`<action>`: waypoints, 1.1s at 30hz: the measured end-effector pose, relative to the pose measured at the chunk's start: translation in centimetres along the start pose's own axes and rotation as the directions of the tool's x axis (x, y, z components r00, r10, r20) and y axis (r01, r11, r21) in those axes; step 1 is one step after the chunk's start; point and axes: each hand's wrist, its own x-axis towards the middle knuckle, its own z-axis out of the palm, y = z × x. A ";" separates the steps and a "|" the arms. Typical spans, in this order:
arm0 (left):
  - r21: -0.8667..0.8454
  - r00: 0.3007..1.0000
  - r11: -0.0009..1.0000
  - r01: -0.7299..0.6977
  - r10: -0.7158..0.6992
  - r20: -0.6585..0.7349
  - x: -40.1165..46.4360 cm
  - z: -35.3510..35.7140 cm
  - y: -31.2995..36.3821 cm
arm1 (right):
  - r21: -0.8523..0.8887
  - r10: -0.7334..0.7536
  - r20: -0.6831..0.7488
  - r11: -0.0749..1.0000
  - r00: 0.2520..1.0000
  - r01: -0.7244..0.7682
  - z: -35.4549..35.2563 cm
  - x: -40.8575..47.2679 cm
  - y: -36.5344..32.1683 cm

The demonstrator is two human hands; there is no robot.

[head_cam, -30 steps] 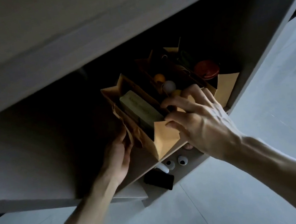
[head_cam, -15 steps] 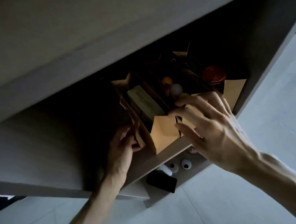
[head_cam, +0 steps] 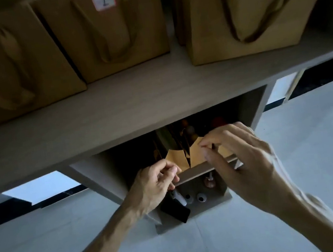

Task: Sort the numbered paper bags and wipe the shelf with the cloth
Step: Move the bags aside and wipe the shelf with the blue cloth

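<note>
Bags 1 (head_cam: 8,69), 2 (head_cam: 108,31) and 4 (head_cam: 252,11) are matt brown paper with flat handles and white paper labels. The shelf (head_cam: 116,116) looks like smooth, matt pale wood. The floor (head_cam: 48,240) is smooth grey.

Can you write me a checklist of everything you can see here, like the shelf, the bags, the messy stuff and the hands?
Surface: wooden shelf, bare at its front.
Job's things: bag 1, bag 2 and bag 4 stand on top; open bags sit in the cubby below. No cloth seen.
Clutter: small items and a black thing on the lowest shelf.
Hands: left hand curled at a bag's edge, grip unclear; right hand pinches a bag's rim.
Cables: nothing seen.
Surroundings: pale floor.
</note>
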 end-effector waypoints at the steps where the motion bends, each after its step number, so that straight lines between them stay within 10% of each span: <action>1: 0.000 1.000 1.000 -0.015 0.015 0.010 -0.7 -0.3 1.7 | 0.005 -0.016 -0.017 1.000 1.000 0.016 -1.3 0.8 -0.8; 15: -0.101 0.977 0.973 -0.209 0.204 -0.065 -5.8 -6.8 19.4 | 0.051 -0.123 -0.156 0.990 0.980 0.132 -14.3 9.3 -8.1; 33: 0.211 0.828 0.917 -0.338 0.396 -0.396 -3.6 -25.1 20.4 | 0.021 -0.212 -0.023 0.977 0.977 0.213 -10.4 20.8 -10.4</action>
